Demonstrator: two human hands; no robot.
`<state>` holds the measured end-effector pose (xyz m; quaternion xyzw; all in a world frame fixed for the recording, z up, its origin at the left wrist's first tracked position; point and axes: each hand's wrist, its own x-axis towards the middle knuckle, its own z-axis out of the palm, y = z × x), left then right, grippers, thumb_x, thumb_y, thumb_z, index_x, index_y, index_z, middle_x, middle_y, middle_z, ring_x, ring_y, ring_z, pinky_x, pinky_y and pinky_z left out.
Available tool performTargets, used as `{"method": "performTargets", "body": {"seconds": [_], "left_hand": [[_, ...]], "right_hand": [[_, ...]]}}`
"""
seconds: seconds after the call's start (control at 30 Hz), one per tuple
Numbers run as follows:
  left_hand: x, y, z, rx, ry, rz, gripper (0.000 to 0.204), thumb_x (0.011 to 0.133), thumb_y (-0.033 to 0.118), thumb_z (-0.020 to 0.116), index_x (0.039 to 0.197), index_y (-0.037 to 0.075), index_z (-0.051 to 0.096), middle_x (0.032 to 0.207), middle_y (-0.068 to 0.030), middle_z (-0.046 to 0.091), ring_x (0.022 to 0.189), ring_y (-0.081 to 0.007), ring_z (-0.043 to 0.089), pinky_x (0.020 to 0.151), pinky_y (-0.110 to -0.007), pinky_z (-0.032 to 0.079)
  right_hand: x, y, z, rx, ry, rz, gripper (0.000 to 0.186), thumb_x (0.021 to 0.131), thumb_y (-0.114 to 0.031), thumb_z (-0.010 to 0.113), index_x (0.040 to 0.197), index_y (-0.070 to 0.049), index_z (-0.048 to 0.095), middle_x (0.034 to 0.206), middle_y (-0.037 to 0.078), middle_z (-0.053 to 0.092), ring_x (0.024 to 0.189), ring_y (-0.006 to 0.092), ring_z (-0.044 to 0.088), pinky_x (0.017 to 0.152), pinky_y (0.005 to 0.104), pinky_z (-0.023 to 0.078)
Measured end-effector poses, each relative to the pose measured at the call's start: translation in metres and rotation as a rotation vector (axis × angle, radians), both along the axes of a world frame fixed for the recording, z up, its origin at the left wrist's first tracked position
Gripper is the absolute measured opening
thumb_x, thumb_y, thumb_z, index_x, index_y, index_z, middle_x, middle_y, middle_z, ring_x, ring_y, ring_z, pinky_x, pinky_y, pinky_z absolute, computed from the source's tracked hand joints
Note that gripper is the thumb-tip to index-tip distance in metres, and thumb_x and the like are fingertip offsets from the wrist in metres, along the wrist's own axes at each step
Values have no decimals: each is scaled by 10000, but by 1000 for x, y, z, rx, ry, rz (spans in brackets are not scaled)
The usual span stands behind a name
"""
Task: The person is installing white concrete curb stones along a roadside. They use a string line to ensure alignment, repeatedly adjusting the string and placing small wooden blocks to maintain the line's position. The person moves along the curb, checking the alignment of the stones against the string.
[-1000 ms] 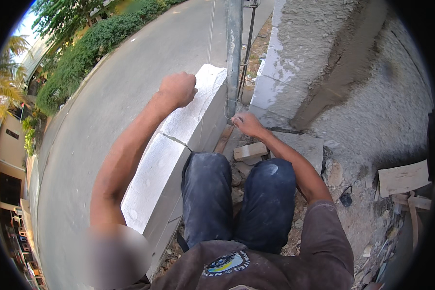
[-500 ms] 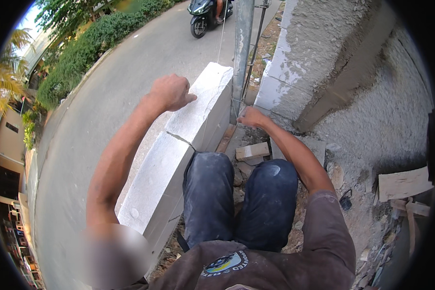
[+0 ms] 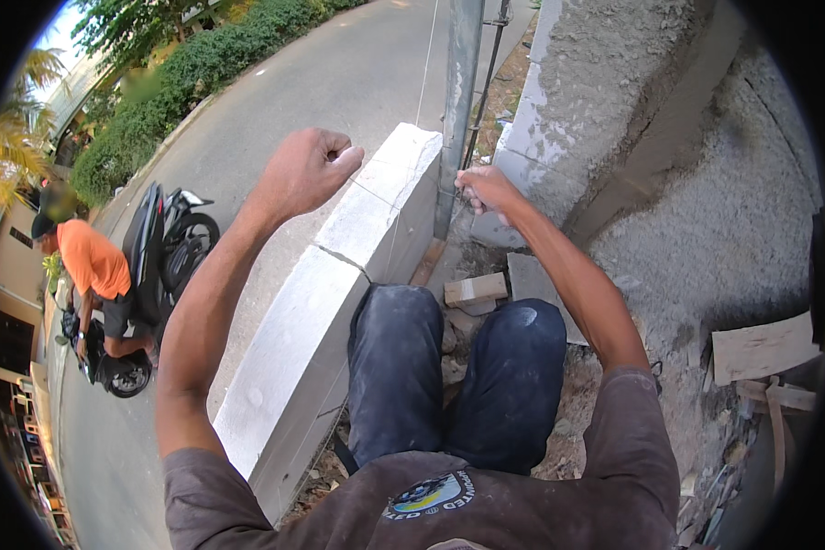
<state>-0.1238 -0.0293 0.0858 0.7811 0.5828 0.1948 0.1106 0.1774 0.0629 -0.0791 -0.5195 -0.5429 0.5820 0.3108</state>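
Note:
My left hand [image 3: 313,174] is raised beside the far part of the white block wall [image 3: 284,339], fingers curled in and thumb along them. Whatever it may hold is too small to make out. A fine line crosses the block top near it. My right hand [image 3: 486,191] is closed in a pinch beside the grey metal post [image 3: 461,101], seemingly on a thin string tied about the post. Another pale string [image 3: 427,64] runs from the far edge of the view down to the wall's inner side.
A rider [image 3: 96,261] on a motorcycle [image 3: 170,238] is on the road at left. Rough plastered wall [image 3: 669,247] rises at right. Broken block pieces [image 3: 475,289] lie before my knees, with wooden boards [image 3: 765,348] at far right. A steel bar [image 3: 490,78] stands behind the post.
My right hand has moved up and slightly right along the post. My left hand has shifted slightly left, its thumb now raised. The motorcycle has come from the far road to my left side.

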Motion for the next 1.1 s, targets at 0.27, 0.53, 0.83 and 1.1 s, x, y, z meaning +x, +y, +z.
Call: {"method": "performTargets", "body": {"seconds": [0.27, 0.53, 0.83, 1.1], "left_hand": [[1, -30, 36, 188, -182, -45, 418, 951, 217, 600, 641, 46, 376, 570, 36, 307, 546, -68, 297, 487, -320, 249], [6, -39, 42, 336, -354, -65, 419, 947, 218, 604, 592, 31, 482, 516, 27, 363, 488, -82, 309, 462, -293, 271], [-58, -66, 138, 632, -705, -19, 286, 977, 305, 628, 766, 112, 635, 649, 70, 440, 564, -21, 332, 527, -218, 263], [-101, -83, 135, 917, -876, 180, 251, 973, 293, 635, 922, 69, 738, 745, 24, 608, 614, -9, 436, 519, -200, 313]], "right_hand": [[-23, 13, 37, 112, -160, 19, 241, 946, -182, 569, 840, 28, 623, 643, 13, 505, 491, 122, 473, 421, 296, 396], [-24, 17, 38, 217, -224, 69, 243, 909, -137, 558, 734, 21, 618, 594, 33, 542, 459, 125, 503, 408, 306, 406], [-4, -8, 141, 365, 46, -2, 230, 930, -228, 595, 903, -9, 662, 625, -36, 486, 509, 73, 459, 469, 264, 437], [34, 3, 153, 435, -84, -153, 225, 962, -209, 574, 961, -2, 661, 664, -41, 480, 521, 69, 442, 473, 248, 400]]}}
